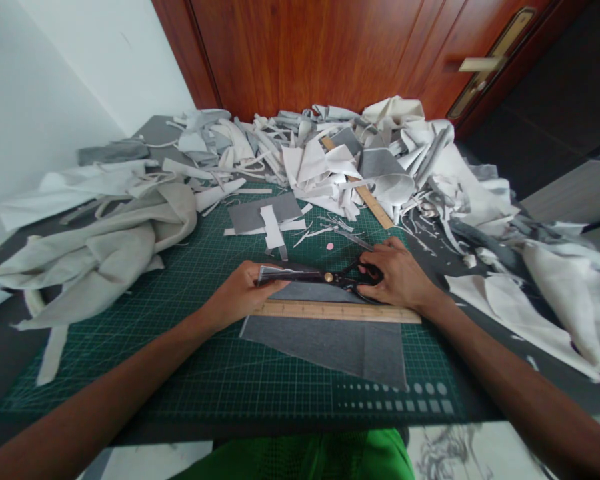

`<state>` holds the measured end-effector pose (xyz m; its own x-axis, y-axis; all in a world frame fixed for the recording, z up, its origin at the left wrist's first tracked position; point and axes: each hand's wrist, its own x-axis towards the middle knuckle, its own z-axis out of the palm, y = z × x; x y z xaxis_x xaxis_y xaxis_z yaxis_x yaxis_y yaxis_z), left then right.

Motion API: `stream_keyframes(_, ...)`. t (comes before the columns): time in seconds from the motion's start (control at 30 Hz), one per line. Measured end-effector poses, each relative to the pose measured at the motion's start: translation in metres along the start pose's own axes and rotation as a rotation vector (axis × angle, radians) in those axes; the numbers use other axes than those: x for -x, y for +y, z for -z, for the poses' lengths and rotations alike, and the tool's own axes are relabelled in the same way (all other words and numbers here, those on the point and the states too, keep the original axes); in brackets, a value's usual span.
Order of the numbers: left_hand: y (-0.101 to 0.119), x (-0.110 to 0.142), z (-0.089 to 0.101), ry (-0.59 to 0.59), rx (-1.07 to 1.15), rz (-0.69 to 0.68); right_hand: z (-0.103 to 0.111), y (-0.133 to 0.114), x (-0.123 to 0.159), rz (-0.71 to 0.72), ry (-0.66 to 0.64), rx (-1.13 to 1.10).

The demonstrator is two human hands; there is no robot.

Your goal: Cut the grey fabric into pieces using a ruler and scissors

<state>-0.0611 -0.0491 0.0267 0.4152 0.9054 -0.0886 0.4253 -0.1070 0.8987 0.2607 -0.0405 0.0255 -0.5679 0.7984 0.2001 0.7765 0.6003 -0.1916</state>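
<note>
Black-handled scissors (329,277) lie across the middle of the green cutting mat (180,360), their blades pointing left. My right hand (397,270) grips them, with fingers through the handle loops. At the blade end, my left hand (245,290) pinches the edge of a grey fabric piece (325,343), thumb in front and fingers behind. The blades run along that pinched edge; whether they are fully closed is hard to make out. Just below both hands, a wooden ruler (335,311) rests flat across the fabric. The fabric's lower part spreads on the mat toward me.
Beyond my hands lie a grey fabric rectangle (250,212), a white strip (273,227), and a pink chip (330,247). A second wooden ruler (375,205) sits partly under the scrap heap (320,167). Crumpled cloth (120,250) covers the left; white fabric (570,300) lies right.
</note>
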Motion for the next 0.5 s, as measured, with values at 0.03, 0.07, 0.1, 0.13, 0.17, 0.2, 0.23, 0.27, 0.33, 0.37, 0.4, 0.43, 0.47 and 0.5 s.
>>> stream_keyframes(0.03, -0.0003, 0.0001, 0.0001, -0.004, 0.004, 0.001, 0.0000, 0.0002, 0.0001, 0.001, 0.000, 0.001)
stream_keyframes(0.07, -0.0010, 0.0000, 0.0001, -0.007, 0.009, 0.003, -0.0001, 0.0003, 0.0003, -0.001, 0.002, 0.003)
stream_keyframes(0.1, -0.0021, 0.0000, 0.0002, -0.009, 0.014, 0.003, -0.0001, 0.0004, 0.0004, -0.003, 0.003, 0.005)
stream_keyframes(0.13, -0.0034, -0.0002, 0.0002, -0.014, 0.019, 0.004, -0.0002, 0.0005, 0.0005, -0.005, 0.004, 0.007)
stream_keyframes(0.17, -0.0049, -0.0003, 0.0001, -0.017, 0.023, 0.004, -0.0002, 0.0006, 0.0006, -0.004, 0.004, 0.008)
stream_keyframes(0.2, -0.0062, -0.0005, 0.0001, -0.017, 0.028, 0.001, -0.0003, 0.0007, 0.0007, -0.003, 0.004, 0.008)
stream_keyframes(0.23, -0.0072, -0.0006, 0.0000, -0.018, 0.032, -0.002, -0.0004, 0.0008, 0.0008, 0.000, 0.005, 0.007)
stream_keyframes(0.27, -0.0078, -0.0006, 0.0000, -0.020, 0.033, -0.006, -0.0004, 0.0009, 0.0008, 0.005, 0.004, 0.005)
stream_keyframes(0.33, -0.0071, -0.0003, 0.0001, -0.020, 0.031, -0.014, -0.0004, 0.0010, 0.0009, 0.012, 0.003, 0.003)
stream_keyframes(0.37, -0.0060, 0.0000, 0.0002, -0.019, 0.028, -0.016, -0.0004, 0.0010, 0.0009, 0.014, 0.004, 0.003)
stream_keyframes(0.4, -0.0045, 0.0003, 0.0003, -0.019, 0.024, -0.015, -0.0004, 0.0010, 0.0008, 0.015, 0.004, 0.005)
stream_keyframes(0.43, -0.0030, 0.0005, 0.0004, -0.016, 0.022, -0.014, -0.0004, 0.0010, 0.0008, 0.015, 0.004, 0.007)
stream_keyframes(0.47, -0.0017, 0.0008, 0.0005, -0.012, 0.020, -0.013, -0.0004, 0.0010, 0.0008, 0.014, 0.005, 0.009)
stream_keyframes(0.5, -0.0006, 0.0009, 0.0004, -0.008, 0.019, -0.011, -0.0005, 0.0010, 0.0007, 0.013, 0.005, 0.010)
